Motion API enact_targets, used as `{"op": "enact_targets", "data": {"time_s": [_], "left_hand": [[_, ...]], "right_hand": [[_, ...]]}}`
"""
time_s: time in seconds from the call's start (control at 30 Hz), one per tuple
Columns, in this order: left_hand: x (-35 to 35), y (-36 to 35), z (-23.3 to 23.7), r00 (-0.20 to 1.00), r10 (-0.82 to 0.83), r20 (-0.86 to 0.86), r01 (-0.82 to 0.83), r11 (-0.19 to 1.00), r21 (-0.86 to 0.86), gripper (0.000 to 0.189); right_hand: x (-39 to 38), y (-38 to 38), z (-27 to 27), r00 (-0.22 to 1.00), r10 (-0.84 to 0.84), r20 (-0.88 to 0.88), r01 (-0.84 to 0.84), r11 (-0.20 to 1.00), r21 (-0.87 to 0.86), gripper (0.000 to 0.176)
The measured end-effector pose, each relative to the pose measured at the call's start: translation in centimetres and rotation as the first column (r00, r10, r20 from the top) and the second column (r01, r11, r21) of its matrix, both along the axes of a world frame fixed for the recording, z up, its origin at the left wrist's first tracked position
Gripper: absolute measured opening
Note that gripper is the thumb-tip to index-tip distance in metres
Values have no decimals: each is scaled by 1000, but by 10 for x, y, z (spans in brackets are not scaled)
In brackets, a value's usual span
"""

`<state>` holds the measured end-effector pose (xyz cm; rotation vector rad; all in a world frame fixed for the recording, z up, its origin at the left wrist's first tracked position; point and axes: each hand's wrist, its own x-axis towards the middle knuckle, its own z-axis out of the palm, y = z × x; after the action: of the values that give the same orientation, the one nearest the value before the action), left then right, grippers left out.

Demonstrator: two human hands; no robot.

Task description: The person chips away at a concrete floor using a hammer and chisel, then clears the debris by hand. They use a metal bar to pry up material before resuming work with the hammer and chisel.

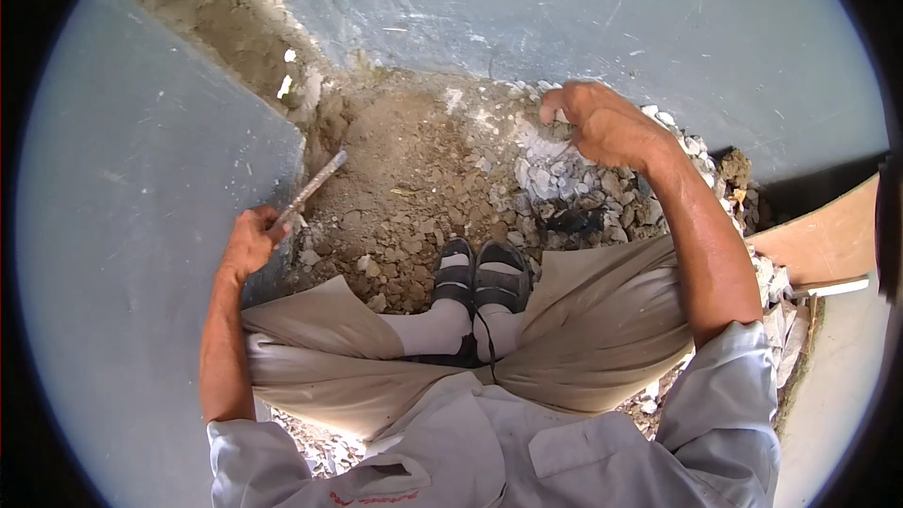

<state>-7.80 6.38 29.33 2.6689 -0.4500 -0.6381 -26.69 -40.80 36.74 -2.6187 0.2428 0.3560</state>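
My left hand (252, 243) is closed round the lower end of a rough, rod-like metal chisel (315, 188), whose upper end points up and right over the broken ground near the corner of the left wall. On the other side, my right hand (597, 122) hangs over pale rubble (550, 169) beside the base of the far wall. Its fingers curl downward and the palm faces away, so whether anything is in them is hidden.
Blue-grey walls (141, 198) stand at the left and ahead (602, 9), with a broken-out channel (226, 23) between them. My sandalled feet (480, 277) rest on loose stones. A curved brown board (828, 235) lies at the right.
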Motion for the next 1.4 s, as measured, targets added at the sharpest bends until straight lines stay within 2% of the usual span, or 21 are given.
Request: {"op": "enact_targets", "data": {"time_s": [0.03,0.1,0.23,0.3,0.4,0.47,0.6,0.7,0.9,1.0,1.1,1.2,1.33,1.4], "left_hand": [[-1,1,-1,1000,-15,1,15,1000,-15,26],[2,6,-12,999,-31,12,32,999,-41,27],[1,4,-9,992,-119,29,115,987,109,31],[2,7,-14,979,-195,64,187,975,122,33],[2,13,-18,963,-253,89,243,964,107,32],[3,13,-18,967,-252,48,243,959,144,32],[0,11,-13,971,-238,-3,234,954,188,32],[-1,8,-6,971,-236,-31,237,950,204,31],[2,14,-7,974,-228,-19,227,958,175,28],[0,15,-5,977,-213,-18,214,965,151,27],[3,20,-10,974,-227,-3,225,965,134,27],[6,24,-21,962,-274,-6,273,953,129,27],[4,21,-33,965,-257,-56,263,948,182,27],[3,8,-31,963,-132,-233,163,980,116,24]], "right_hand": [[3,0,-7,1000,-7,-1,7,999,54,37],[3,-11,-37,995,96,-18,-96,995,-26,36],[3,-22,-99,952,254,-172,-272,958,-90,31],[-5,-14,-114,942,310,-130,-321,945,-70,32],[2,6,-110,828,282,-484,-378,919,-110,36],[-1,7,-130,759,299,-578,-444,887,-124,38],[-4,25,-136,663,270,-698,-552,806,-213,43],[-4,33,-145,660,237,-713,-577,768,-279,41],[-8,37,-153,584,284,-760,-664,706,-247,39],[-12,26,-172,616,316,-721,-663,702,-259,34],[-9,35,-173,718,197,-667,-564,726,-393,27],[-2,46,-151,698,226,-679,-595,711,-375,24],[5,37,-114,775,237,-586,-459,849,-263,29],[11,31,-90,776,255,-577,-423,889,-177,31]]}}
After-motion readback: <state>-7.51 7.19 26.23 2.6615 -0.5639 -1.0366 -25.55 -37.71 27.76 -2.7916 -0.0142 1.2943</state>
